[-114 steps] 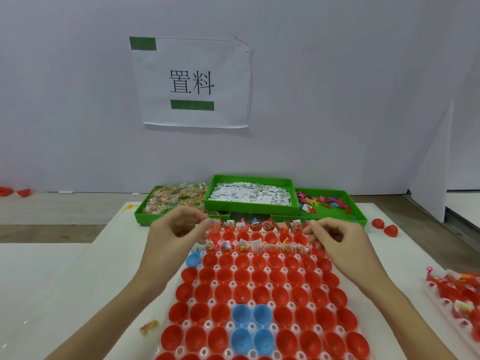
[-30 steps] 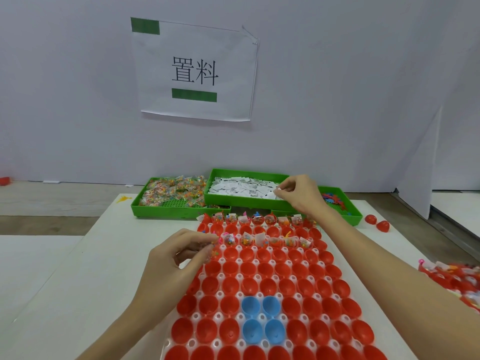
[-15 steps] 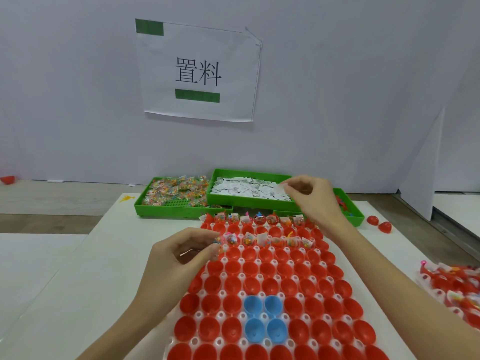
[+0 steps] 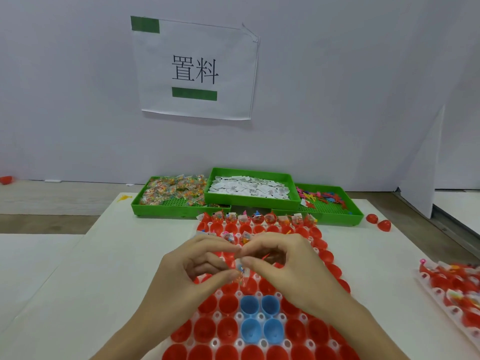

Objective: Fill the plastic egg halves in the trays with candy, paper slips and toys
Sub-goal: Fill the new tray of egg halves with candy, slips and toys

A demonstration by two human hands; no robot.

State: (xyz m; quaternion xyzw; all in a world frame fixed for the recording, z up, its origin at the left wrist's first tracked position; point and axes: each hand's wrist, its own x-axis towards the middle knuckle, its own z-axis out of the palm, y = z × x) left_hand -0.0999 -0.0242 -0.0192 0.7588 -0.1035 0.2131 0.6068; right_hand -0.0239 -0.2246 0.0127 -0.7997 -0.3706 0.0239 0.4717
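— What are the hands doing?
— The left hand (image 4: 197,271) and right hand (image 4: 283,266) pinch one candy packet (image 4: 240,268) together above the red egg halves (image 4: 228,305).
— Next?
— Probably drop it in an empty half.

white wall (image 4: 337,74) w/ paper sign (image 4: 197,68); white table (image 4: 78,268), wood floor (image 4: 39,203).

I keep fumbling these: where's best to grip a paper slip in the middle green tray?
Pinch a raised edge of one paper slip from above; they lie flat and overlapping in a loose heap, and the tray walls block a sideways approach.
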